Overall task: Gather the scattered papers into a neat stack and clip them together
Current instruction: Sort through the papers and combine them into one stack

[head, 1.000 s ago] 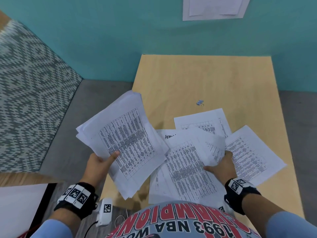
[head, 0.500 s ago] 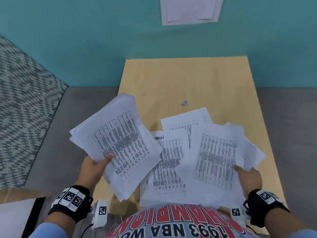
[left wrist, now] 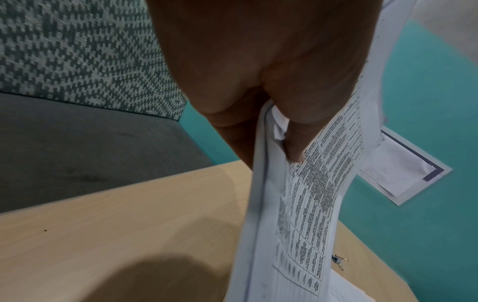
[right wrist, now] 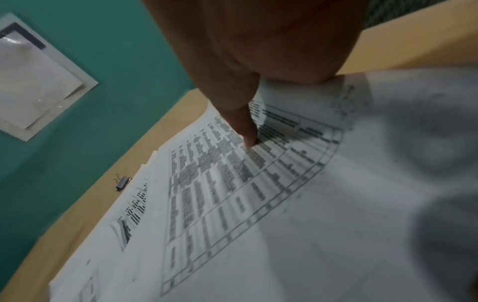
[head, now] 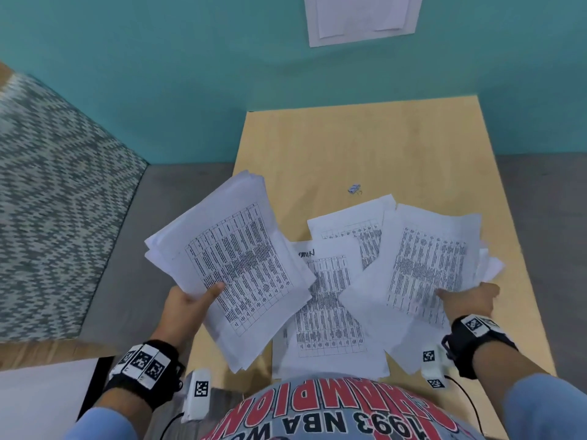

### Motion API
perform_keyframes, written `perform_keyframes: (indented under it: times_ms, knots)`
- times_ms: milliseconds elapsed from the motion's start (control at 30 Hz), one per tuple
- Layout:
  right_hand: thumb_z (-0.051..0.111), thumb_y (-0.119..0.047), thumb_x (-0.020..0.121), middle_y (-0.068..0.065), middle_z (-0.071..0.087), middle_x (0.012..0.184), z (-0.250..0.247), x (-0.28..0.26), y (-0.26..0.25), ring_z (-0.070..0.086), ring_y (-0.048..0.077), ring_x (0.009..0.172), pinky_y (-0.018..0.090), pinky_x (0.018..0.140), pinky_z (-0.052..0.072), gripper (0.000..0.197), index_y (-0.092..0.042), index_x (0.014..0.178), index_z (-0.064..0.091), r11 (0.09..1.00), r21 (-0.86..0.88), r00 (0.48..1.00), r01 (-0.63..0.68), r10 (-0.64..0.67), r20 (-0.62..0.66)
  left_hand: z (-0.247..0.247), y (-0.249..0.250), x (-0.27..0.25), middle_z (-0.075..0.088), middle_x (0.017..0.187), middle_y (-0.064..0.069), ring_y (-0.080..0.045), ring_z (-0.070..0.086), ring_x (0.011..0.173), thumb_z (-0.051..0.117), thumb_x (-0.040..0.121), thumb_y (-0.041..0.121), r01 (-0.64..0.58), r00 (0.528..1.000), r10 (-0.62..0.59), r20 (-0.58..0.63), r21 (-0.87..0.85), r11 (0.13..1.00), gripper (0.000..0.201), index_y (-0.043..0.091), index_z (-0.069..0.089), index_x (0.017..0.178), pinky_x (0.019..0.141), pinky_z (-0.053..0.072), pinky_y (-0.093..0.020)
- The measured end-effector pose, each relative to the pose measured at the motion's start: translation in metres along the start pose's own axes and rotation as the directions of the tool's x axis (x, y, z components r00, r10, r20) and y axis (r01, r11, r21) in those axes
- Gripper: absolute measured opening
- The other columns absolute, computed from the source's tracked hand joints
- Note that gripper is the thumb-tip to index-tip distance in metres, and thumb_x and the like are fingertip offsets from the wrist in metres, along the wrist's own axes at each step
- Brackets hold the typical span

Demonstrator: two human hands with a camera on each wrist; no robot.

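Two hands, fingers pinching printed sheets: left hand (head: pixel 187 304) a raised sheaf (head: pixel 233 265), right hand (head: pixel 468 301) another (head: pixel 425 265).

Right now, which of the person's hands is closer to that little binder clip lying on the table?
The right hand, though not by much. It holds sheets on the table, with the binder clip beyond it to the left. The left hand grips a lifted bundle off the table's left edge.

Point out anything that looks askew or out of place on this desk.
The papers. The bundle held by the left hand is fanned, its edges uneven. The sheets held by the right hand sit skewed over the loose pages lying crooked on the table. The binder clip lies unused beyond them.
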State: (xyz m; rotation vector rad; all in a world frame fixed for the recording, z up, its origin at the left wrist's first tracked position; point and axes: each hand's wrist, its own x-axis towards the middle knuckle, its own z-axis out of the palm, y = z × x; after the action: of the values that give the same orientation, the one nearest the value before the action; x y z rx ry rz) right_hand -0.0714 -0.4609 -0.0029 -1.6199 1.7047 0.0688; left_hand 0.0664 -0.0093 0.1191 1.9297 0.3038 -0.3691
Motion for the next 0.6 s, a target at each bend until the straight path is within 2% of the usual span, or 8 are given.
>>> perform_keyframes:
  times_ms: [100, 267, 333, 367, 433, 500, 533, 600]
  knots:
    - [0.090, -0.012, 0.079, 0.034, 0.061, 0.128, 0.008, -0.005, 0.004, 0.066, 0.047, 0.112, 0.050, 0.089, 0.054, 0.078, -0.001, 0.137, 0.039, 0.987, 0.145, 0.998, 0.067, -0.066, -0.015, -0.005, 0.003, -0.003, 0.079, 0.116, -0.007, -0.011, 0.078, 0.096, 0.076, 0.094, 0.007, 0.003, 1.000, -0.004, -0.015, -0.024, 1.000, 0.038, 0.002, 0.069, 0.131, 0.079, 0.065, -0.027]
    - [0.096, -0.031, 0.071, 0.023, 0.059, 0.141, -0.014, -0.001, 0.014, 0.059, 0.042, 0.130, 0.051, 0.103, 0.050, 0.093, -0.005, 0.144, 0.044, 0.922, 0.386, 1.000, 0.015, -0.023, 0.016, -0.015, -0.003, -0.002, 0.076, 0.102, -0.008, -0.001, 0.078, 0.073, 0.072, 0.096, -0.001, 0.009, 0.999, -0.012, -0.039, -0.070, 0.998, 0.034, -0.012, 0.067, 0.127, 0.060, 0.058, -0.009]
    - [0.092, -0.032, 0.074, 0.020, 0.073, 0.109, -0.035, -0.003, 0.012, 0.071, 0.043, 0.106, 0.046, 0.082, 0.059, 0.060, -0.002, 0.117, 0.064, 0.896, 0.444, 0.987, -0.008, -0.065, 0.148, -0.015, -0.008, -0.001, 0.074, 0.101, -0.001, 0.009, 0.075, 0.072, 0.071, 0.096, -0.002, 0.016, 0.999, -0.019, -0.034, -0.101, 0.995, 0.033, -0.011, 0.067, 0.128, 0.058, 0.055, -0.005]
    - [0.089, -0.029, 0.079, 0.015, 0.070, 0.080, -0.048, -0.007, 0.008, 0.070, 0.040, 0.079, 0.037, 0.062, 0.056, 0.039, -0.003, 0.095, 0.066, 0.890, 0.455, 0.974, -0.037, -0.070, 0.216, -0.016, -0.010, -0.001, 0.073, 0.100, 0.002, 0.012, 0.074, 0.071, 0.070, 0.096, -0.003, 0.020, 0.999, -0.023, -0.029, -0.122, 0.992, 0.034, -0.010, 0.066, 0.129, 0.059, 0.055, -0.005]
    - [0.086, -0.025, 0.081, 0.001, 0.050, 0.049, -0.065, -0.013, 0.004, 0.047, 0.029, 0.048, 0.023, 0.037, 0.039, 0.032, -0.004, 0.081, 0.062, 0.901, 0.431, 0.951, -0.040, -0.099, 0.294, -0.016, -0.014, -0.001, 0.071, 0.099, 0.007, 0.013, 0.073, 0.071, 0.070, 0.096, -0.003, 0.025, 0.999, -0.029, -0.024, -0.156, 0.987, 0.037, -0.006, 0.065, 0.133, 0.067, 0.056, -0.009]
    - [0.080, -0.011, 0.086, -0.004, 0.067, 0.055, -0.079, -0.036, -0.012, 0.069, 0.020, 0.053, 0.016, 0.038, 0.048, 0.021, 0.000, 0.100, 0.069, 0.883, 0.468, 0.892, -0.023, -0.193, 0.408, -0.017, -0.015, -0.001, 0.071, 0.094, 0.008, 0.010, 0.073, 0.068, 0.069, 0.096, -0.004, 0.026, 0.999, -0.031, -0.032, -0.150, 0.988, 0.035, -0.005, 0.065, 0.131, 0.071, 0.056, -0.014]
    - [0.073, -0.001, 0.092, -0.005, 0.071, 0.053, -0.084, -0.053, -0.023, 0.074, 0.009, 0.054, 0.012, 0.041, 0.050, 0.006, -0.003, 0.095, 0.069, 0.888, 0.460, 0.848, 0.011, -0.251, 0.466, -0.018, -0.015, -0.001, 0.073, 0.089, 0.009, 0.009, 0.072, 0.065, 0.069, 0.096, -0.005, 0.023, 0.999, -0.030, -0.045, -0.144, 0.989, 0.032, -0.003, 0.065, 0.128, 0.066, 0.057, -0.011]
    - [0.062, 0.008, 0.097, -0.010, 0.057, 0.035, -0.084, -0.082, -0.041, 0.057, -0.007, 0.033, 0.005, 0.036, 0.041, 0.029, -0.013, 0.078, 0.058, 0.899, 0.431, 0.776, 0.084, -0.330, 0.537, -0.022, -0.018, 0.002, 0.077, 0.070, 0.017, 0.012, 0.072, 0.062, 0.069, 0.096, -0.006, 0.005, 0.998, -0.013, -0.062, -0.140, 0.990, 0.028, 0.004, 0.065, 0.122, 0.057, 0.055, -0.006]
